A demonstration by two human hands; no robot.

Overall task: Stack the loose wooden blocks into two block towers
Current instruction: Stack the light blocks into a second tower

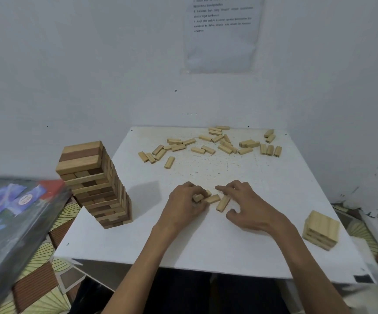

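Note:
A tall tower (97, 184) of wooden blocks stands at the left edge of the white table (206, 245). A short stack (321, 230) of a few layers sits at the right edge. Several loose blocks (208, 146) lie scattered along the far side. At the table's middle, my left hand (185, 207) curls its fingers round a block (198, 197). Two more blocks lie beside it: one (213, 198) touching the held block, another (223, 203) under my right hand (247, 205), whose spread fingers rest around it.
A dark plastic-wrapped box (13, 218) juts in at the left, close to the tall tower. A printed sheet (223, 32) hangs on the white wall behind. Patterned flooring shows below both table sides.

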